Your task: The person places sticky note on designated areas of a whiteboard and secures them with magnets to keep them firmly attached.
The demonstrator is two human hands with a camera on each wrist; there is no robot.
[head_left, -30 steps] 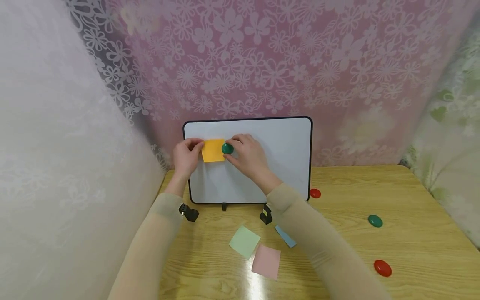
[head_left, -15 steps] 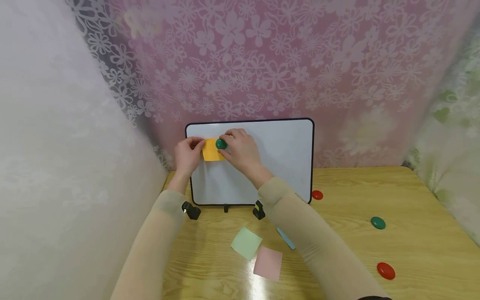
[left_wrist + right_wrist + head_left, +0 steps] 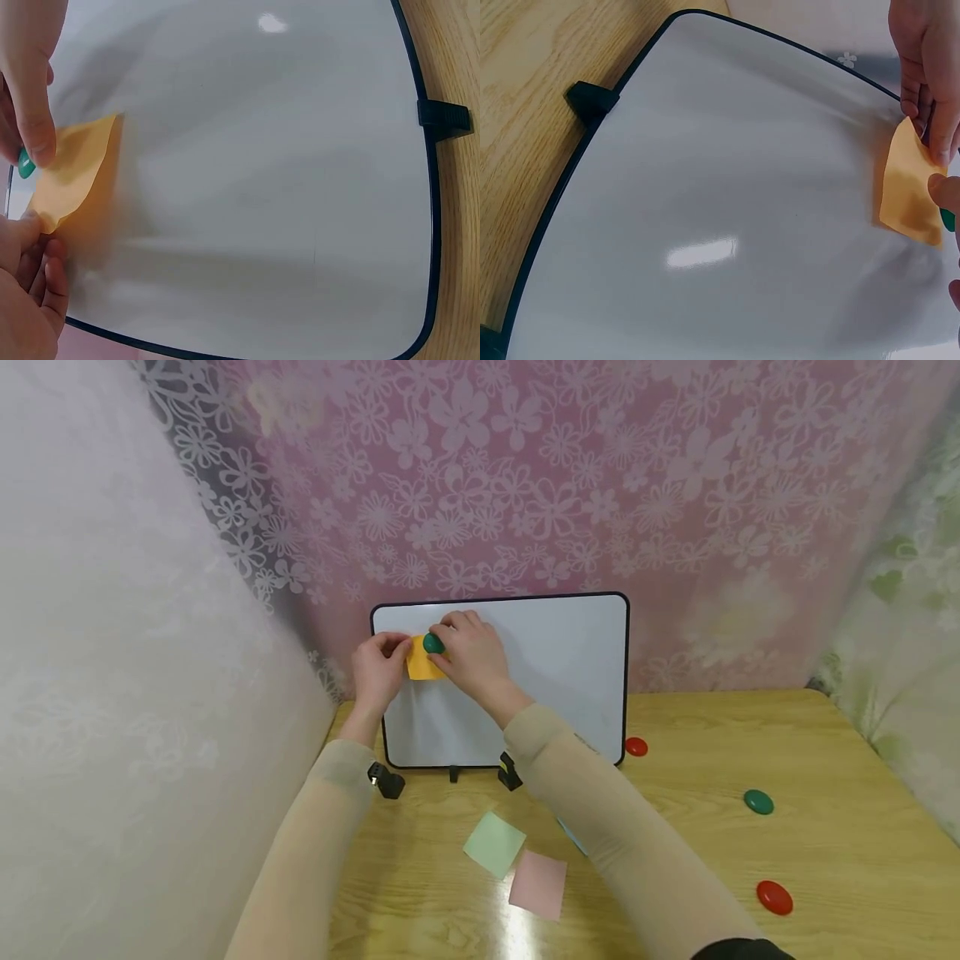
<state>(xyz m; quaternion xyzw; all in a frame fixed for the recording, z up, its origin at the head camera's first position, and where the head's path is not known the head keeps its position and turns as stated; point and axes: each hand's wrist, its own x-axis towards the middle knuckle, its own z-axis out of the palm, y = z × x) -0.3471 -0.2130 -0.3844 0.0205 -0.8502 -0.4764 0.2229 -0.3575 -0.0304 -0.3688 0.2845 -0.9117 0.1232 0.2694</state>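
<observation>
An orange sticky note (image 3: 423, 668) lies against the upper left of the whiteboard (image 3: 562, 677), its lower edge lifting off the surface in the left wrist view. My left hand (image 3: 377, 670) pinches the note's left edge between thumb and forefinger. A round green magnet (image 3: 432, 643) is held between the thumb and fingers of my right hand (image 3: 474, 653), over the upper part of the note. Most of that magnet is hidden by the fingers in both wrist views.
On the wooden table lie a green note (image 3: 494, 845), a pink note (image 3: 538, 885) and a blue note (image 3: 572, 837) partly behind my right sleeve. Further right are a green magnet (image 3: 758, 802) and red magnets (image 3: 774, 897). Black feet (image 3: 453, 774) support the board.
My right hand has moved left with the green magnet, from the note's right edge to over its upper part. My left hand keeps its pinch on the note's left edge.
</observation>
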